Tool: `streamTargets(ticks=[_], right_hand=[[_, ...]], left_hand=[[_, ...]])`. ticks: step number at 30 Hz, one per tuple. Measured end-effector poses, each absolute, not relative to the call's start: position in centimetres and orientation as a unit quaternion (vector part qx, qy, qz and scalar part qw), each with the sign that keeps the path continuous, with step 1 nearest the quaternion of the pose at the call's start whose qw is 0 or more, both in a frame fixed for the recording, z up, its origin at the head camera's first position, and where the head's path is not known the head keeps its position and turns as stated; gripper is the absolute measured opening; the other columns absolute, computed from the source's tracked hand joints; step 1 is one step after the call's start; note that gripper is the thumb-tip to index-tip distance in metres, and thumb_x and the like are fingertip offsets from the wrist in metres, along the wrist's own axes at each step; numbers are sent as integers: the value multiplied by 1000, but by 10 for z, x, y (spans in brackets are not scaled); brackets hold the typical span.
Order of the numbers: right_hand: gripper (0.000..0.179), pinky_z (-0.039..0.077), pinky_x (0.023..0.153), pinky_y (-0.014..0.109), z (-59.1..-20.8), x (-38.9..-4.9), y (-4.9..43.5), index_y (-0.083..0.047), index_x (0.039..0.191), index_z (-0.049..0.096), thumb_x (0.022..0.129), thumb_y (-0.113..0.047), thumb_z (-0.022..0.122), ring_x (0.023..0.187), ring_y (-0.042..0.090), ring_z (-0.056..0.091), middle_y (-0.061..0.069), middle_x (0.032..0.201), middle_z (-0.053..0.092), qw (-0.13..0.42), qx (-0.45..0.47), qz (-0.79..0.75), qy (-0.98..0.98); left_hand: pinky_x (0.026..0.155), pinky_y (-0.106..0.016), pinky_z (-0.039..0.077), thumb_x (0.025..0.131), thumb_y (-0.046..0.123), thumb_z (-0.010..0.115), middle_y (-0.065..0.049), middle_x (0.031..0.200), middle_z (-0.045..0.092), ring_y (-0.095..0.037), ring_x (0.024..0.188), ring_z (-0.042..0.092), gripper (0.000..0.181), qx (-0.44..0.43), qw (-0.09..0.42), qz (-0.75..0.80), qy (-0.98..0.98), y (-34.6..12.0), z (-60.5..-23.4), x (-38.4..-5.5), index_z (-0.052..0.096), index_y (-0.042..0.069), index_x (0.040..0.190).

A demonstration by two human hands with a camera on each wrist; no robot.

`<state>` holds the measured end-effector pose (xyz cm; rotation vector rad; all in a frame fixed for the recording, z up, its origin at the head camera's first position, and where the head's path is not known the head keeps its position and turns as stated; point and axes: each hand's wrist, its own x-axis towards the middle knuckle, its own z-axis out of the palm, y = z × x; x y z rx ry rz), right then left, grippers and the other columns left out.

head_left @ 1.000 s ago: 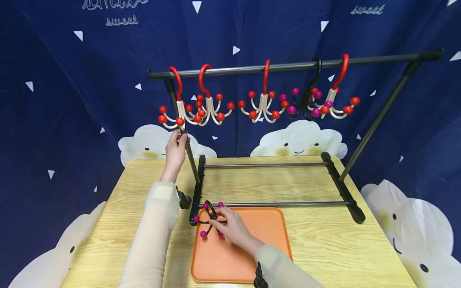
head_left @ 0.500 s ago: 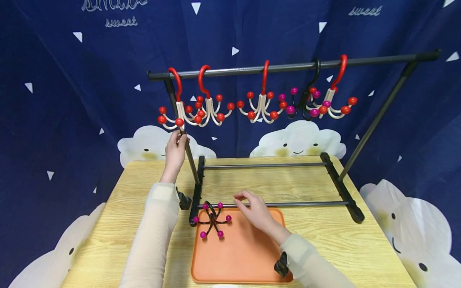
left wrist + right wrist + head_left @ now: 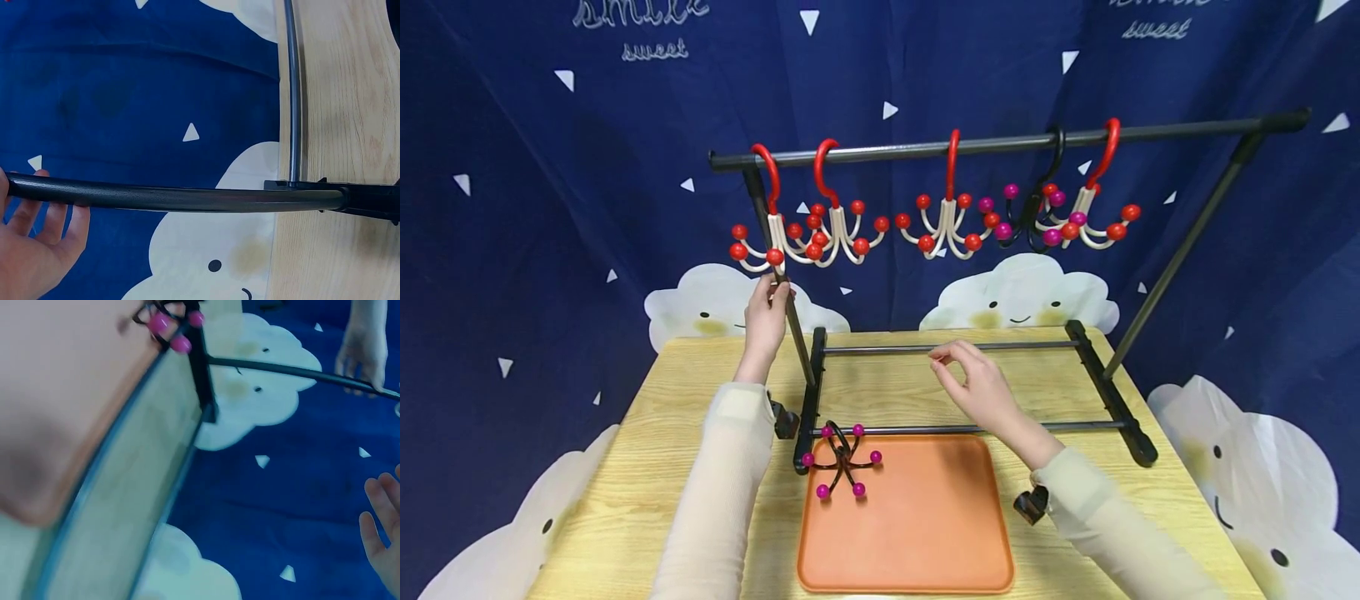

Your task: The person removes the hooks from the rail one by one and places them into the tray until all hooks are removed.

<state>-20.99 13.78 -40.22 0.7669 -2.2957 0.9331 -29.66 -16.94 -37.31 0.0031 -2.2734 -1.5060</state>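
My left hand (image 3: 765, 321) grips the left upright post (image 3: 187, 197) of a dark metal clothes rack, with its fingers passing behind the post in the left wrist view. My right hand (image 3: 981, 385) is in the air over the rack's base, holding nothing, its fingers loosely bent. On the orange tray (image 3: 917, 533) lies a black multi-arm hook hanger (image 3: 842, 457) with magenta ball tips, at the far left corner. From the top bar (image 3: 895, 152) hang several cream hook hangers with red hooks and red balls, such as the middle one (image 3: 950, 218), and one black hanger (image 3: 1033, 208).
The rack's base has a front rail (image 3: 1067, 426), a back rail (image 3: 880, 348) and a black foot (image 3: 1112, 392) at the right. Everything stands on a wooden table (image 3: 692, 417). A blue curtain (image 3: 887, 75) with clouds hangs behind.
My right hand has let go of the black hanger on the tray and moved up and to the right. My left hand stays on the post.
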Motion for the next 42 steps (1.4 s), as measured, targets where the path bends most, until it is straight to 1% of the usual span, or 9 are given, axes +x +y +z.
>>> streamTargets(ticks=[5, 10, 14, 21, 24, 29, 32, 37, 42], right_hand=[[10, 47, 67, 32, -372, -216, 158, -7, 94, 64, 83, -8, 62, 78, 14, 60, 2, 88, 64, 333, 305, 320, -833], [11, 44, 70, 32, -342, -223, 178, -4, 92, 64, 81, -3, 63, 76, 19, 59, 6, 84, 64, 373, 316, 297, -820], [10, 43, 74, 35, -320, -228, 192, -3, 92, 64, 83, -6, 61, 79, 21, 59, 8, 84, 64, 396, 309, 276, -819], [17, 40, 75, 40, -284, -237, 215, 0, 94, 65, 85, -13, 59, 82, 28, 58, 15, 86, 64, 472, 256, 263, -801], [18, 40, 77, 32, -269, -242, 225, 1, 96, 65, 84, -12, 59, 82, 27, 58, 15, 88, 64, 490, 219, 278, -796], [20, 37, 73, 10, -249, -253, 244, -2, 96, 66, 86, -18, 60, 80, 2, 56, 10, 94, 66, 491, 121, 337, -794], [23, 37, 71, 9, -242, -259, 256, -5, 97, 66, 86, -24, 60, 77, -11, 49, 5, 94, 65, 483, 65, 367, -792], [26, 38, 75, 10, -233, -265, 268, -10, 103, 64, 85, -29, 61, 78, -9, 51, -1, 95, 63, 457, 26, 370, -809], [40, 40, 91, 17, -224, -274, 272, -15, 120, 57, 85, -33, 61, 100, 6, 58, 5, 115, 60, 396, 4, 361, -844]], left_hand=[[82, -38, 41, 95, 25, 46, -14, 99, 62, -28, 98, 58, 24, 0, 206, -541, -815, -168, -373, -298, 53, 10, 111], [82, -38, 41, 95, 26, 47, -15, 98, 62, -29, 96, 59, 23, 2, 207, -542, -815, -168, -373, -297, 53, 9, 110], [83, -38, 42, 95, 27, 47, -15, 98, 62, -28, 97, 59, 24, 0, 207, -545, -813, -169, -373, -297, 53, 9, 110], [77, -34, 40, 95, 28, 46, -15, 99, 61, -28, 95, 58, 26, -5, 207, -544, -813, -169, -373, -297, 53, 9, 112], [77, -34, 40, 95, 29, 46, -15, 99, 61, -28, 94, 59, 27, -5, 207, -541, -815, -169, -374, -297, 53, 9, 112], [78, -36, 41, 95, 29, 46, -15, 98, 62, -29, 94, 59, 27, -1, 207, -541, -815, -170, -375, -296, 53, 9, 111], [79, -37, 42, 95, 28, 46, -15, 99, 62, -29, 95, 59, 26, -3, 206, -542, -815, -169, -376, -295, 53, 8, 111], [80, -38, 42, 95, 28, 45, -16, 99, 62, -30, 94, 60, 26, -8, 208, -538, -817, -169, -376, -295, 53, 8, 111], [79, -37, 42, 96, 27, 46, -16, 98, 62, -29, 94, 60, 25, -4, 207, -541, -815, -169, -375, -296, 53, 8, 111]])
